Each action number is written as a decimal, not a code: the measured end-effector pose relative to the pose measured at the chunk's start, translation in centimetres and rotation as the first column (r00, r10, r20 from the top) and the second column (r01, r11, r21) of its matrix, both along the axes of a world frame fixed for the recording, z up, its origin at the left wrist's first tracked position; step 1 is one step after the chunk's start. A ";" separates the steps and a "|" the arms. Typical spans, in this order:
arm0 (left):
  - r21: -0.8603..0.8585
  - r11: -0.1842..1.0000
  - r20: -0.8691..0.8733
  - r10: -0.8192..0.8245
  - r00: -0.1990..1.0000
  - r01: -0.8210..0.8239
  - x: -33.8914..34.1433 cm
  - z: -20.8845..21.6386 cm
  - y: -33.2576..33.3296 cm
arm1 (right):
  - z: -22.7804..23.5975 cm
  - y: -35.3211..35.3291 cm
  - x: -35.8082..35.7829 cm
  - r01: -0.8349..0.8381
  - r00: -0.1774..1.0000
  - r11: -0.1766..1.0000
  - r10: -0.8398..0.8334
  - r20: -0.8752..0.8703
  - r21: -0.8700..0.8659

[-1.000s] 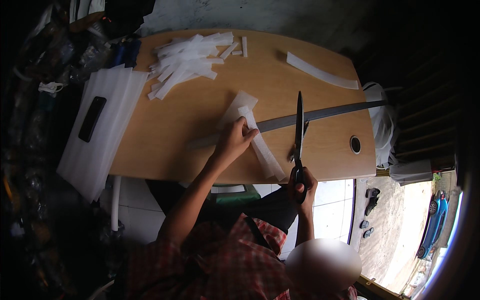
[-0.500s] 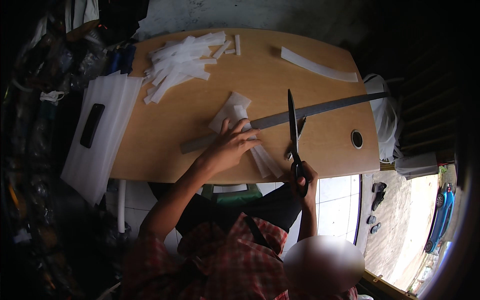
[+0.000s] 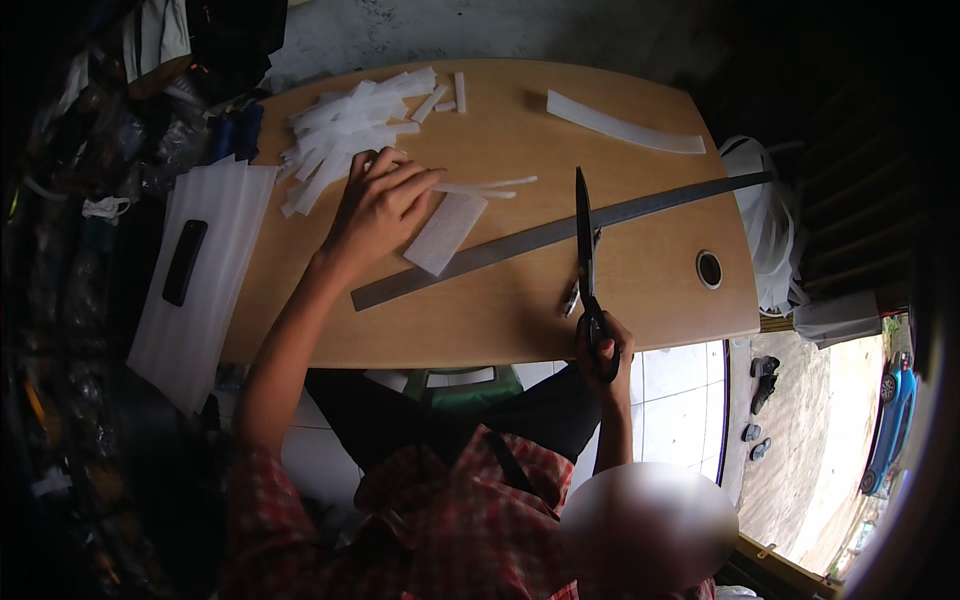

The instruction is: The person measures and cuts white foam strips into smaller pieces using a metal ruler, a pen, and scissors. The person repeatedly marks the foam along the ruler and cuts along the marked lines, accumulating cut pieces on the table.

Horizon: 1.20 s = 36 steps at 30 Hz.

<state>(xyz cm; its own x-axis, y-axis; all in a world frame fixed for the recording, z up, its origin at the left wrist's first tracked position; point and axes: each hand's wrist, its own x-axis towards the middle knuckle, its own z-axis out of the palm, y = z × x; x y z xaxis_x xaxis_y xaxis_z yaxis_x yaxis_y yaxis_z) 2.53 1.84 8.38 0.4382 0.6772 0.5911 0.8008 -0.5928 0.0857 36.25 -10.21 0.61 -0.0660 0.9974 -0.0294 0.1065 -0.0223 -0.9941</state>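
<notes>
Head view: left hand point(image 3: 378, 205) has moved up, fingers spread, carrying thin white strips point(image 3: 487, 187) toward pile of cut strips point(image 3: 345, 130); right hand point(image 3: 600, 345) stays clamped on closed black scissors point(image 3: 585, 250).

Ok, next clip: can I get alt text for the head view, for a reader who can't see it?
A person at a wooden table holds black scissors upright in the right hand, while the left hand rests on white foam strips beside a cut white piece and a long metal ruler.
</notes>
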 end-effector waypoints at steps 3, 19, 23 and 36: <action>0.038 0.979 -0.060 0.201 0.978 -0.199 -5.4 -0.6 4.5 | -0.8 0.1 0.3 -0.060 0.998 0.998 0.060 0.018 0.029; -0.465 0.855 0.140 0.329 0.934 -0.231 0.7 -7.4 -1.6 | -0.8 0.1 0.1 -0.128 0.986 0.991 0.124 -0.114 -0.026; -0.527 0.828 0.258 0.372 0.892 -0.193 1.5 -8.3 -2.2 | -0.4 -0.2 0.0 -0.141 0.989 0.988 0.138 -0.047 -0.062; -0.601 0.679 0.798 0.531 0.283 0.421 4.7 -3.2 -5.5 | -0.1 -4.9 -4.1 -0.318 0.940 0.945 0.325 0.102 -0.082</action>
